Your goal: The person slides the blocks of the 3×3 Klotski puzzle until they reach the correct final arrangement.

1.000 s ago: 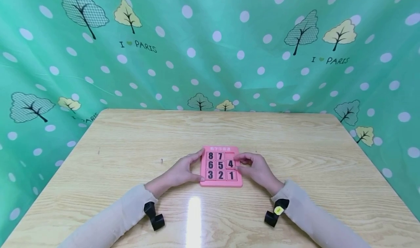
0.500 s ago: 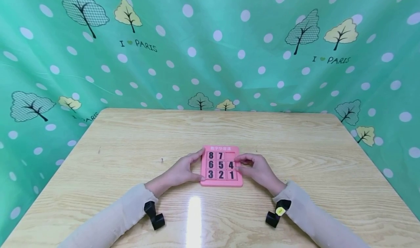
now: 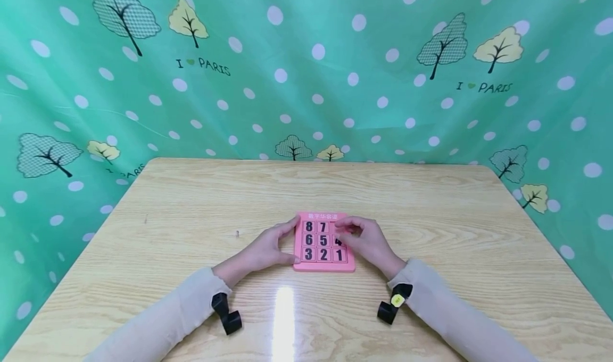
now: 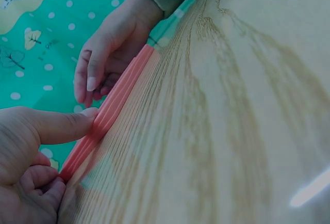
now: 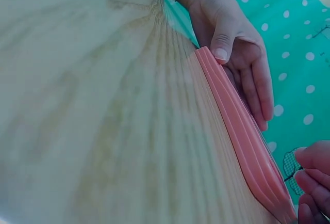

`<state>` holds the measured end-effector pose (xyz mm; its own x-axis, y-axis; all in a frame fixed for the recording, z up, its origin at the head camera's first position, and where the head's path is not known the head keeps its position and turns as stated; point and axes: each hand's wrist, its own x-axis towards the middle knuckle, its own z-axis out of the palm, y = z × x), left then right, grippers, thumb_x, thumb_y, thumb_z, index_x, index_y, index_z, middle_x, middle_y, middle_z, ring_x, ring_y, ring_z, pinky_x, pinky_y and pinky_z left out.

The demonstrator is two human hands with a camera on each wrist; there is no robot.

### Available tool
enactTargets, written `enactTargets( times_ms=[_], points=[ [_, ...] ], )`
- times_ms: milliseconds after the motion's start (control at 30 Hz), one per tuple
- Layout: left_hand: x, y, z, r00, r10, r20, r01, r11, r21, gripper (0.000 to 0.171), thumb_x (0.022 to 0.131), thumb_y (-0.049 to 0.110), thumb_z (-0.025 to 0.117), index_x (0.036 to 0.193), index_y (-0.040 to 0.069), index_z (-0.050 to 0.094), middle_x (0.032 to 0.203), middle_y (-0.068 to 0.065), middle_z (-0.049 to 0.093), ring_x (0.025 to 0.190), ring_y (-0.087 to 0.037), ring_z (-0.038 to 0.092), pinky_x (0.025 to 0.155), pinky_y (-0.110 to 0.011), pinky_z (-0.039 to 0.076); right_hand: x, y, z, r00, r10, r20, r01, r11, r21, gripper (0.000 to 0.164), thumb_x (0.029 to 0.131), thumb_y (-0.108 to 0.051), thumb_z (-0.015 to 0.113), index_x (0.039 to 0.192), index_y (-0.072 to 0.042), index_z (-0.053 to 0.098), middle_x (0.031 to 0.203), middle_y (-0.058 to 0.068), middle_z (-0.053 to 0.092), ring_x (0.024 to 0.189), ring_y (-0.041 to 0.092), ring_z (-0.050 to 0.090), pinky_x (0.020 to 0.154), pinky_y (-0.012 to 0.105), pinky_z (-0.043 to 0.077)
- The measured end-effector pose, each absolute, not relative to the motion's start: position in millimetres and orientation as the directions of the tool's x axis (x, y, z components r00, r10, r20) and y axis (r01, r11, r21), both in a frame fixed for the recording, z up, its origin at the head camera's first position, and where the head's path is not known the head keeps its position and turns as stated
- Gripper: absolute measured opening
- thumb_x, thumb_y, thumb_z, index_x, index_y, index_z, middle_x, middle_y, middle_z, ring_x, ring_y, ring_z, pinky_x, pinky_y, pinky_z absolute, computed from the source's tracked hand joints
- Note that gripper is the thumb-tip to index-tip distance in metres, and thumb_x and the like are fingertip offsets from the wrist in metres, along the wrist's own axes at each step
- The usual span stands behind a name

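Apparently far along: descends from 8 to 1, far to near, across the number tiles (image 3: 323,240) in the pink puzzle (image 3: 324,267). Cannot tell of any sliding remaining. Grips the left edge in the wide-spread left hand (image 3: 265,248); holds nothing visible in the right hand (image 3: 370,240), loosely parted at far right. Looks plastic, ridge-sided, central on the glossy wood-grain table (image 3: 210,197).

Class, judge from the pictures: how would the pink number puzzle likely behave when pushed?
The pink number puzzle is probably stiff, given its thick, unbent rim. Lying flat on the table, it would likely slide rather than roll or tip.
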<state>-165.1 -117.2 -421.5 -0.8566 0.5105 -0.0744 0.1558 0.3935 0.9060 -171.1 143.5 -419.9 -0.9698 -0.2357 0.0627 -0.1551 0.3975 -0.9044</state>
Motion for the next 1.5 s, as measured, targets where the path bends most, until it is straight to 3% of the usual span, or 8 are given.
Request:
enactTargets(
  times_ms=[167, 400, 867, 1500],
  points=[
    [-164.6, -115.9, -420.3, -0.859, 0.509, -0.064, 0.164, 0.39, 0.906, 0.096, 0.071, 0.007, 0.079, 0.149, 0.007, 0.023, 0.154, -0.008, 0.024, 0.142, -0.025, 0.018, 0.116, -0.045, 0.012, -176.5, 138.2, -420.2, -0.965, -0.251, 0.08, -0.177, 0.39, -0.904, 0.024, 0.081, -0.01, 0.072, 0.104, -0.004, 0.07, 0.103, 0.009, 0.068, 0.084, 0.017, 0.056, 0.071, 0.021, 0.048],
    [-165.9, -115.4, -422.7, -0.863, 0.5, -0.074, 0.154, 0.4, 0.904, 0.096, 0.071, 0.003, 0.078, 0.149, 0.005, 0.022, 0.154, -0.011, 0.022, 0.142, -0.028, 0.017, 0.116, -0.047, 0.01, -187.7, 129.2, -419.7, -0.964, -0.26, 0.048, -0.148, 0.38, -0.913, 0.027, 0.081, -0.014, 0.073, 0.107, -0.011, 0.069, 0.109, 0.004, 0.065, 0.098, 0.018, 0.057, 0.083, 0.029, 0.048],
    [-164.2, -116.7, -420.9, -0.866, 0.495, -0.066, 0.178, 0.43, 0.885, 0.096, 0.071, 0.011, 0.079, 0.15, 0.013, 0.024, 0.154, -0.006, 0.026, 0.142, -0.026, 0.02, 0.116, -0.046, 0.015, -193.9, 117.1, -427.3, -0.961, -0.268, 0.066, -0.179, 0.424, -0.888, 0.025, 0.079, -0.017, 0.074, 0.104, -0.015, 0.071, 0.103, 0.0, 0.062, 0.099, 0.018, 0.05, 0.089, 0.036, 0.042],
    [-165.4, -116.3, -423.5, -0.867, 0.492, -0.071, 0.173, 0.433, 0.884, 0.096, 0.072, 0.012, 0.079, 0.15, 0.013, 0.024, 0.154, -0.003, 0.025, 0.142, -0.023, 0.02, 0.116, -0.043, 0.015, -192.7, 106.3, -425.6, -0.972, -0.231, 0.038, -0.157, 0.522, -0.839, 0.028, 0.078, -0.012, 0.076, 0.105, -0.018, 0.071, 0.101, -0.004, 0.061, 0.094, 0.016, 0.045, 0.084, 0.031, 0.041]
  ],
)
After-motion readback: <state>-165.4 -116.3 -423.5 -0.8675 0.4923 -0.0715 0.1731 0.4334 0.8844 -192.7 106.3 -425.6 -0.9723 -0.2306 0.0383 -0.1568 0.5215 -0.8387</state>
